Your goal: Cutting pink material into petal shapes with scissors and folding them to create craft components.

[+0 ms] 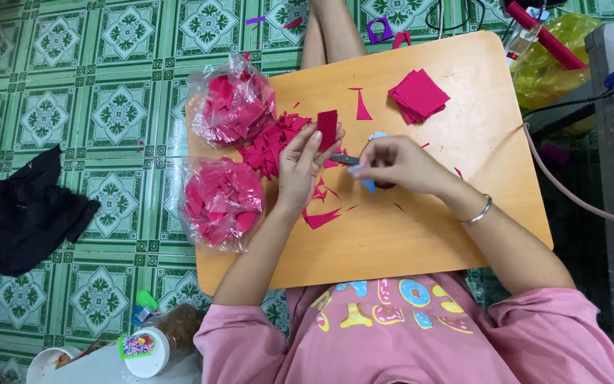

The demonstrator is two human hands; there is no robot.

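The left hand point(300, 165) pinches a small dark pink felt piece point(327, 129) upright between thumb and fingertips, above the wooden board point(421, 235). The right hand point(399, 165) is closed around blue-handled scissors point(364, 160), fingers through the loops; the blades point toward the felt piece. A stack of pink squares point(418, 94) lies near the board's far right corner. Cut scraps point(321, 217) lie just below the left hand. Two clear bags of pink pieces point(225, 149) rest at the board's left edge.
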